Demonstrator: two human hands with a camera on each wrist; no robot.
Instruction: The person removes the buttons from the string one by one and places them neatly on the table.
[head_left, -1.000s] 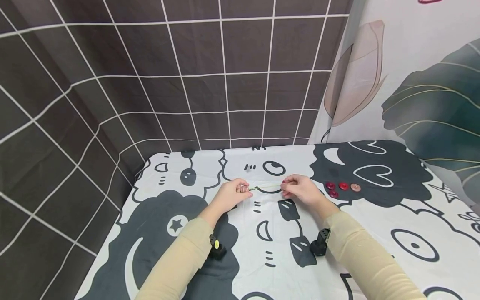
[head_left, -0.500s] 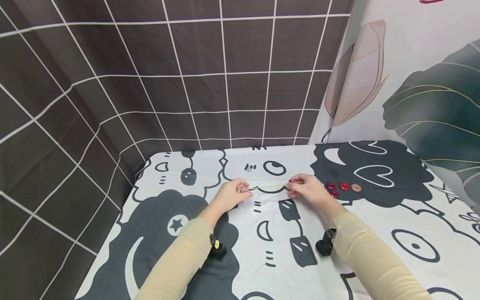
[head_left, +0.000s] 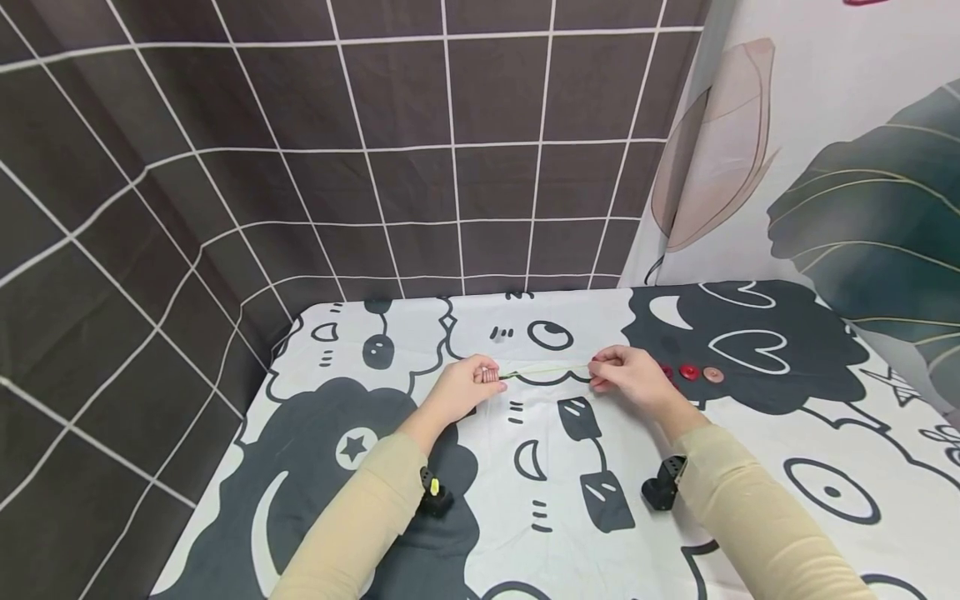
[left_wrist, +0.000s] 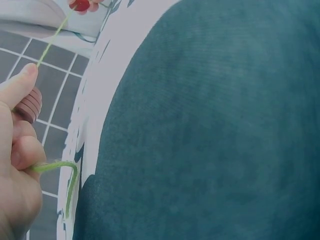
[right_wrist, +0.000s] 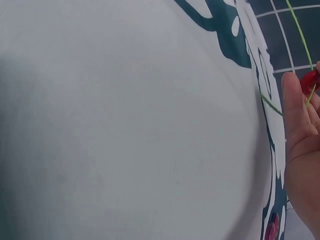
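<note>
String (left_wrist: pixel 46 52), thin and green, ran nearly straight from one hand to the other, up off the cloth (head_left: pixel 495 467). Left hand (head_left: pixel 457 392) had its thumb and fingers closed around a little stack of pinkish discs (left_wrist: pixel 31 106), the string coming out past the thumb tip, I guess so nothing in the bunch could slide. A loose tail (left_wrist: pixel 74 180) poked out below those same fingers and drooped. Right hand (head_left: pixel 632 382) was well apart from it, thumb and fingertips pinching a red button (right_wrist: pixel 307 81) at its end of the line; my take is that pinch was what held it taut. Fingers covered too much for me to swear the string went through the button rather than just alongside. No slack in either grip, btw. Just beyond the right hand, on its outer side, lay a bright red one (head_left: pixel 689 372) and a peach one (head_left: pixel 713 375), with a dark red one (head_left: pixel 667 372) half hidden behind that hand. Easy-reach spot, probably why they were there.
</note>
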